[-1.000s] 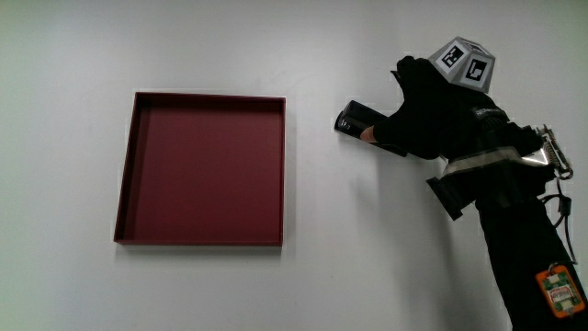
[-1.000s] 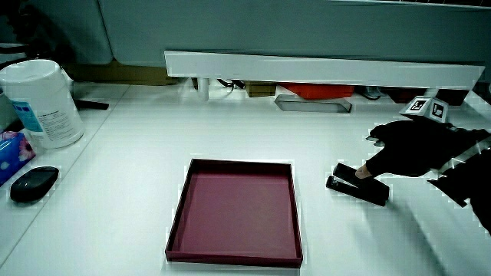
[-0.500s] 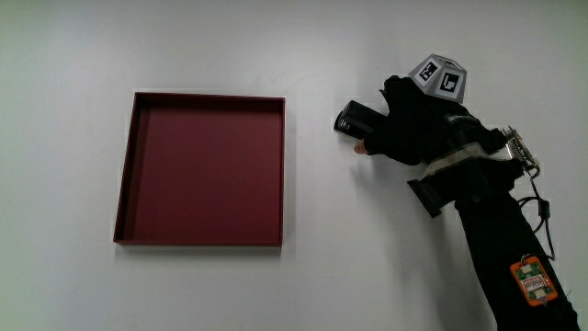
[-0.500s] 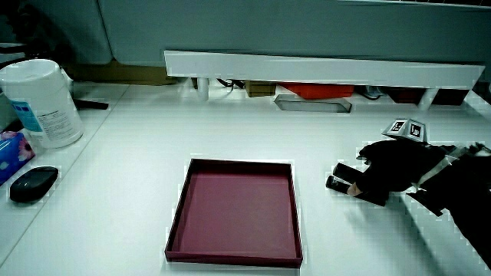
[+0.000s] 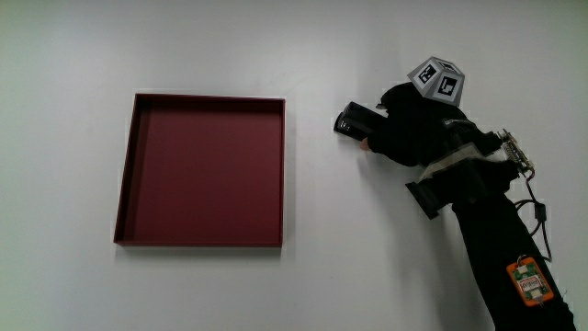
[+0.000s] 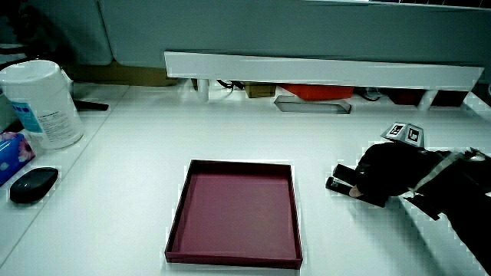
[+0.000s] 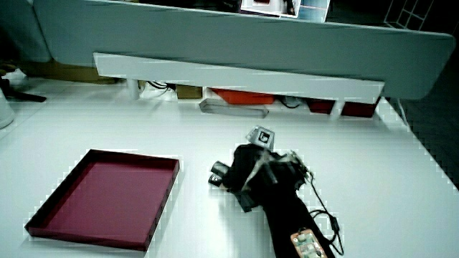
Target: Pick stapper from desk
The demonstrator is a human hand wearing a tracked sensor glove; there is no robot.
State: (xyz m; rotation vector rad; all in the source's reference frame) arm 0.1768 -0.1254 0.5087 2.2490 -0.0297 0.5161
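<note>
A black stapler (image 5: 354, 122) lies on the white desk beside the dark red tray (image 5: 204, 168). Only the end facing the tray shows; the rest is under the hand. The gloved hand (image 5: 402, 131) lies on top of the stapler with its fingers wrapped around it. In both side views the stapler (image 6: 339, 179) (image 7: 219, 174) still rests on the desk, its end poking out from under the hand (image 6: 380, 178) (image 7: 247, 170).
The shallow square tray (image 6: 237, 212) (image 7: 103, 194) holds nothing. At the desk's edge stand a white wipes tub (image 6: 44, 103), a tissue pack (image 6: 11, 153) and a black mouse (image 6: 34, 183). A low white shelf (image 6: 322, 70) (image 7: 237, 79) runs along the partition.
The hand has come down over the stapler and its fingers have closed around it. The stapler has stayed in the same spot on the desk.
</note>
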